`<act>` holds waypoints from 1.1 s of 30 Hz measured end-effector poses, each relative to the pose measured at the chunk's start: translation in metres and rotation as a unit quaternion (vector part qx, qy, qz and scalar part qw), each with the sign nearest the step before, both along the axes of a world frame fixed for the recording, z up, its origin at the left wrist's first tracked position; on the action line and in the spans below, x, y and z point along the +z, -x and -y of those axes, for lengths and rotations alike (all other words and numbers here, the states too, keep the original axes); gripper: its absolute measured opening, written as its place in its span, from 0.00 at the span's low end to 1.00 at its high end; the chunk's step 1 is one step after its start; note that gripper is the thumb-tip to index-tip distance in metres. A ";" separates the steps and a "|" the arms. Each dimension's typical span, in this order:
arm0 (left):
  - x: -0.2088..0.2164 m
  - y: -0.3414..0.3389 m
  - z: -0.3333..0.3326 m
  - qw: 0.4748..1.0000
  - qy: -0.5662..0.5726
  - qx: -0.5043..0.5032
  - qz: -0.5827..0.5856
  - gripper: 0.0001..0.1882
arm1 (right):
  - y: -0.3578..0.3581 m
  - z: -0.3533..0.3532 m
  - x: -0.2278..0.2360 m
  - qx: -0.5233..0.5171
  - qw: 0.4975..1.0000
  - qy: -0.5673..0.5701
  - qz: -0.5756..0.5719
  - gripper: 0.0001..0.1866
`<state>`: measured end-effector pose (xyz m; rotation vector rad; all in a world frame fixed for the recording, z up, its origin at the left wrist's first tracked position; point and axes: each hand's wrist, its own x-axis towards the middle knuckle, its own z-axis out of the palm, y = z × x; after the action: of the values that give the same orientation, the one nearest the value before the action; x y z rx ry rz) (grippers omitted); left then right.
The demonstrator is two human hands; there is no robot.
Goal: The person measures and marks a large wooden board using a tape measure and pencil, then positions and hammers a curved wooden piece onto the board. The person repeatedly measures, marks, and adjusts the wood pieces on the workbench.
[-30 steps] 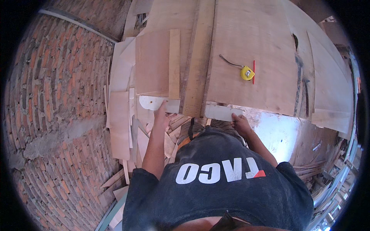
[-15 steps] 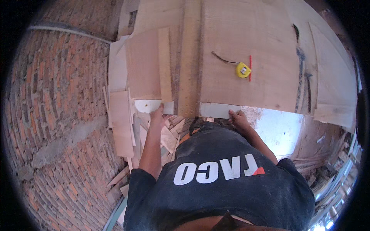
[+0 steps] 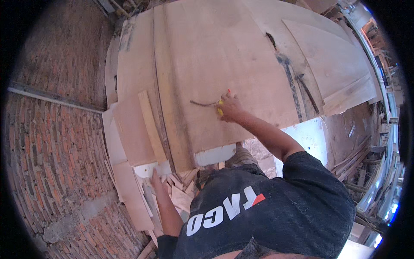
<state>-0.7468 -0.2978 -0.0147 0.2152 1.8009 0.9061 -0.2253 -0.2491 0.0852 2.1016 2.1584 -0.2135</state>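
Observation:
My right hand [image 3: 231,108] is closed over a yellow tape measure [image 3: 220,107] lying on a large plywood sheet [image 3: 215,52]. A dark strap [image 3: 200,103] trails left from the tape measure. Just past my fingertips shows the tip of a red stick [image 3: 229,90], perhaps a pencil; my hand hides the remainder. At the near left, my left hand [image 3: 157,181] pinches the edge of a white panel [image 3: 145,170], its thumb on top and the other fingers mostly hidden. Another white section [image 3: 214,155] juts from under the plywood in front of my body.
A long wooden strip [image 3: 172,86] and a shorter one [image 3: 152,125] lie across the sheets. Dark tools [image 3: 308,95] rest at the right. Offcuts [image 3: 179,196] are heaped below the near edge. A brick wall [image 3: 56,151] stands on the left.
My right hand has left the white panel's near edge and reached forward onto the tape measure. My left hand stays at the panel's left part. The view has turned and shifted.

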 end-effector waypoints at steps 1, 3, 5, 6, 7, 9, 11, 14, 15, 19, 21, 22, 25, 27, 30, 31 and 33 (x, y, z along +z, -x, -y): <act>0.007 -0.007 0.004 0.991 0.000 0.030 -0.127 0.34 | -0.001 -0.007 -0.005 0.032 0.998 0.045 0.030 0.33; 0.026 -0.028 0.005 0.941 -0.066 0.022 -0.331 0.32 | -0.003 -0.019 -0.026 0.051 0.997 0.033 0.049 0.33; 0.058 -0.062 0.015 0.886 -0.133 0.005 -0.445 0.29 | -0.005 -0.029 -0.038 0.073 0.995 0.058 0.032 0.32; 0.074 -0.093 0.014 0.872 -0.178 -0.016 -0.457 0.28 | -0.013 -0.031 -0.035 0.075 0.993 0.085 0.009 0.31; 0.094 -0.127 0.011 0.854 -0.221 -0.038 -0.469 0.26 | -0.024 -0.030 -0.033 0.078 0.990 0.113 -0.016 0.31; 0.119 -0.184 0.012 0.869 -0.240 -0.091 -0.422 0.21 | -0.035 -0.022 0.021 0.040 0.964 0.078 -0.251 0.30; 0.105 -0.226 0.019 0.927 -0.242 -0.151 -0.244 0.20 | -0.050 0.000 0.044 0.002 0.878 0.079 -0.471 0.30; 0.144 -0.348 0.023 0.942 -0.105 -0.096 0.303 0.26 | -0.078 0.038 0.043 -0.038 0.699 0.098 -0.707 0.33; 0.150 -0.374 0.024 0.912 -0.083 -0.090 0.392 0.28 | -0.084 0.056 0.045 -0.047 0.649 0.097 -0.753 0.34; 0.149 -0.449 0.027 0.861 -0.084 -0.174 0.470 0.26 | -0.127 0.099 0.051 0.007 0.800 0.002 -0.600 0.37; 0.148 -0.468 0.035 0.891 -0.083 -0.200 0.399 0.22 | -0.154 0.114 0.066 -0.039 0.837 0.105 -0.536 0.36; 0.142 -0.475 0.037 0.902 -0.088 -0.208 0.367 0.21 | -0.167 0.113 0.076 -0.069 0.846 0.195 -0.491 0.36; 0.135 -0.497 0.038 0.929 -0.098 -0.257 0.248 0.18 | -0.213 0.106 0.118 -0.027 0.869 0.309 -0.386 0.36; 0.145 -0.514 0.032 0.933 -0.099 -0.280 0.204 0.17 | -0.226 0.107 0.123 0.087 0.914 0.166 -0.360 0.37; 0.147 -0.533 0.026 0.915 -0.087 -0.317 0.233 0.17 | -0.223 0.112 0.102 0.189 0.905 -0.119 -0.362 0.38; 0.146 -0.538 0.024 0.909 -0.085 -0.329 0.243 0.16 | -0.217 0.111 0.094 0.163 0.904 -0.086 -0.387 0.38; 0.152 -0.547 0.021 0.896 -0.078 -0.350 0.263 0.15 | -0.213 0.109 0.092 0.112 0.903 -0.004 -0.415 0.37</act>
<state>-0.2001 -0.3189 0.1377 0.6144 1.0207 0.5106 -0.0125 -0.3581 0.1770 1.9309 2.7822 -1.2755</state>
